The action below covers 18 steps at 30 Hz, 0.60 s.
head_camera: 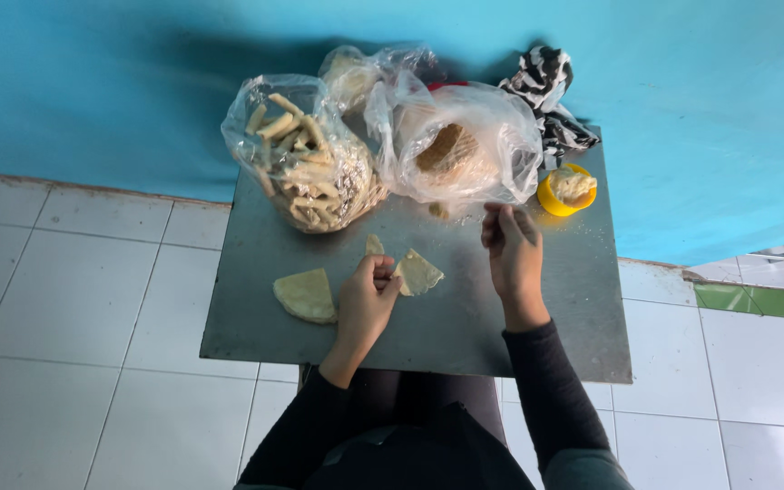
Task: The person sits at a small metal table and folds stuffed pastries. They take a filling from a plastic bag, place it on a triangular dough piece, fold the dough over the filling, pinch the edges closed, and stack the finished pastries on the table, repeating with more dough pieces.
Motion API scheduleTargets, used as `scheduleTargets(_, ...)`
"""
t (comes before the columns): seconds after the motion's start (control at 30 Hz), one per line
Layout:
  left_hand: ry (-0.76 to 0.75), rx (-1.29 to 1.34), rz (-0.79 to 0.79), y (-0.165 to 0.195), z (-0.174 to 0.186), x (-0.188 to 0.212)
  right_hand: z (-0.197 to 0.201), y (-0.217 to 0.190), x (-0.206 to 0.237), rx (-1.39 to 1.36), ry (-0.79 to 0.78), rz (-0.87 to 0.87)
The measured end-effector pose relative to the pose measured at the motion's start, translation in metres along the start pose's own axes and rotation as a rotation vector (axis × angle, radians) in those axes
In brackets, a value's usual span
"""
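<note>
Dough wrapper [418, 272]: a pale triangular piece on the grey table [537, 308], near its middle, pinched at one corner by the left hand [367, 299].
Left fingers: closed on that corner.
Right hand [512, 249]: raised just below the clear bag of flat rounds [455, 150]; fingertips bunched, contents too small to tell.
Hidden: yellow cup [566, 191] filling unclear.
Open room: bare table at the near edge and right; folded stack [306, 295] lies left.
</note>
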<state>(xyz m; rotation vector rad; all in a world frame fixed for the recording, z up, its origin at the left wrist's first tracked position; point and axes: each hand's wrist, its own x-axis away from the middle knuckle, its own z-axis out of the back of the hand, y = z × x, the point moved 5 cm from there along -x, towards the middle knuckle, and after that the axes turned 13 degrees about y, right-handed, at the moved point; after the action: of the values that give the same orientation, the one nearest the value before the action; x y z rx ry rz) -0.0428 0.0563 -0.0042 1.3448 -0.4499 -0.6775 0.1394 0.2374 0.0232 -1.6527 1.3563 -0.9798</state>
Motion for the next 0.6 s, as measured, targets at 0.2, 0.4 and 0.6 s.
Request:
scheduleTargets(0.2, 0.006, -0.037, 0.015, 0.002, 0.000, -0.001, 0.014, 0.024, 0.048, 0.213, -0.072, -0.114)
scheduleTargets(0.4, -0.018, 0.002, 0.076, 0.001, 0.000, -0.001, 0.018, 0.038, 0.054, 0.370, -0.131, -0.012)
scheduleTargets(0.6, -0.011, 0.003, 0.054, 0.003, 0.002, -0.002, 0.019, 0.041, 0.055, 0.362, -0.200, 0.048)
